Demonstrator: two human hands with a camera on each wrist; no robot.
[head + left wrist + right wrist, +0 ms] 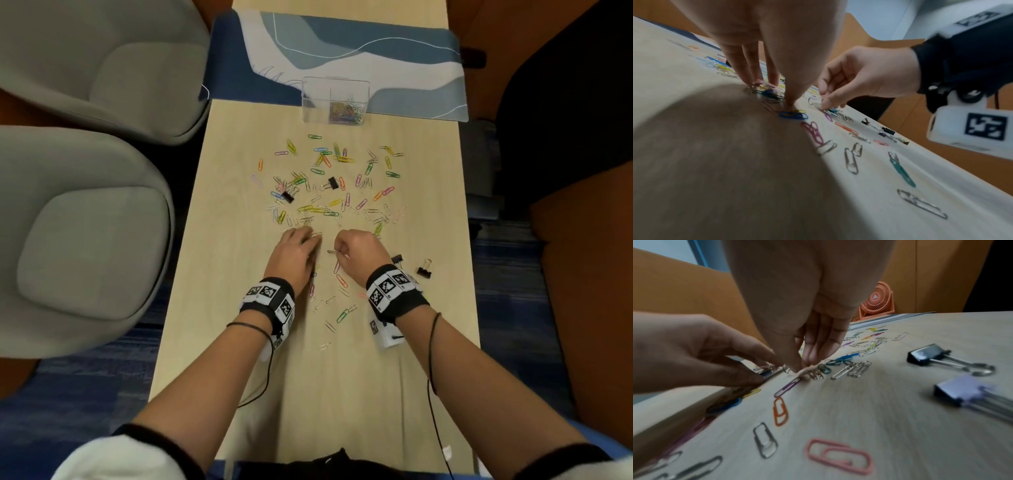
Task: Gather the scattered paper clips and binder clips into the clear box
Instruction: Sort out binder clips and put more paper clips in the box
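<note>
At mid-frame the left hand (297, 253) presses straight fingers onto paper clips (329, 178) scattered on the tabletop (428, 240), the right hand (359, 253) pinches several, and the clear box (335, 99) sits above.

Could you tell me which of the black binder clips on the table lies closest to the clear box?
The binder clip amid the scattered paper clips, right of the other central one; the remaining two lie near the right hand, far from the clear box.

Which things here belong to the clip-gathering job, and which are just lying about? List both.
Belongs to the job:
paper clips
binder clips
clear box
left hand
right hand

Just lying about:
blue desk mat
grey chairs
orange fan
</note>
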